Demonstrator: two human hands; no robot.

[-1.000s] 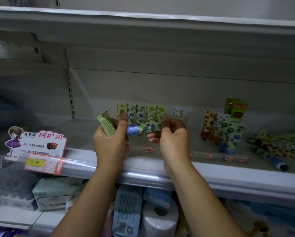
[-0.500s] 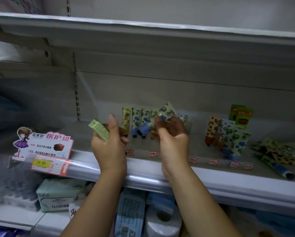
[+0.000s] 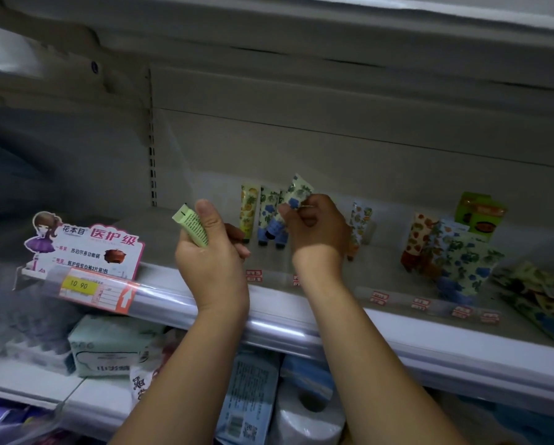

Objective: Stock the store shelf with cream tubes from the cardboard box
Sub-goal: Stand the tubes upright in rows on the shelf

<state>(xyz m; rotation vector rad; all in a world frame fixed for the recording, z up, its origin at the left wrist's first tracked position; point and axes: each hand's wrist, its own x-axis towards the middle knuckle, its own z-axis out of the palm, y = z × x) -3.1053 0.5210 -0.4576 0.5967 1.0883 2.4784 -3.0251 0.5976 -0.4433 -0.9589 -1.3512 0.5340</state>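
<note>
My left hand (image 3: 210, 252) grips a pale green cream tube (image 3: 190, 224), its crimped end pointing up and left. My right hand (image 3: 316, 224) pinches a blue-flowered cream tube (image 3: 296, 195), tilted with its flat end up, among a row of upright tubes (image 3: 249, 213) standing at the back of the shelf (image 3: 413, 335). Another patterned tube (image 3: 360, 220) stands just right of my right hand. The cardboard box is not in view.
A cluster of flowered tubes (image 3: 455, 261) and a green carton (image 3: 479, 215) stand further right; loose tubes (image 3: 539, 293) lie at the far right. A promo sign with a price tag (image 3: 86, 252) sits left on the shelf edge. Tissue packs and paper rolls (image 3: 304, 419) fill the lower shelf.
My right hand has lifted the blue-flowered tube from lying sideways to nearly upright and moved it back into the row. My left hand stayed in place with the green tube.
</note>
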